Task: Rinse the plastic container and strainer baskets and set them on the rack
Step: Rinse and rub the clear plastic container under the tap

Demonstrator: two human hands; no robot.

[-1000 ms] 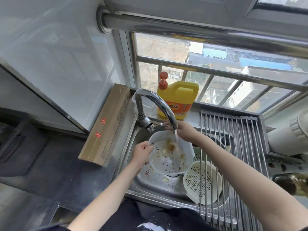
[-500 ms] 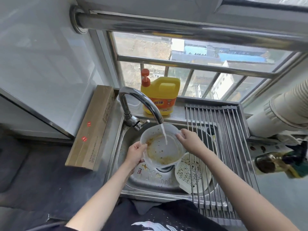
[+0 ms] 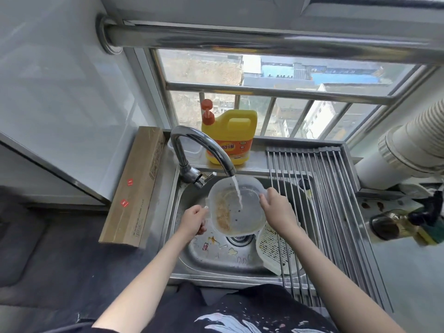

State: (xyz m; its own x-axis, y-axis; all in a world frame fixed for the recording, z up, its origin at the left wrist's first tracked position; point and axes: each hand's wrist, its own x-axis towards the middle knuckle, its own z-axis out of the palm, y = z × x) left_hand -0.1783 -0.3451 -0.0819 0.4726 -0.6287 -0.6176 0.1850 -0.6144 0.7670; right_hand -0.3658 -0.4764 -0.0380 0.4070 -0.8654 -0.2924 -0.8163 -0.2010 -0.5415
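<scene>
A translucent plastic container (image 3: 242, 212) with brownish residue on its left inner side is held over the sink (image 3: 216, 263) under running water from the faucet (image 3: 204, 147). My left hand (image 3: 193, 221) grips its left rim. My right hand (image 3: 276, 210) grips its right rim handle. A white strainer basket (image 3: 271, 248) leans in the sink's right part, partly under the rack bars and my right forearm. The roll-up metal rack (image 3: 336, 188) covers the sink's right side.
A yellow detergent jug (image 3: 230, 138) with an orange pump stands on the sill behind the faucet. A long cardboard box (image 3: 137, 186) lies on the counter left of the sink. A white duct (image 3: 413, 150) and a dark bottle (image 3: 394, 224) sit at the right.
The tap went from closed to running. My right hand moved from the faucet lever to the container's right rim. The water now falls further to the right inside the container.
</scene>
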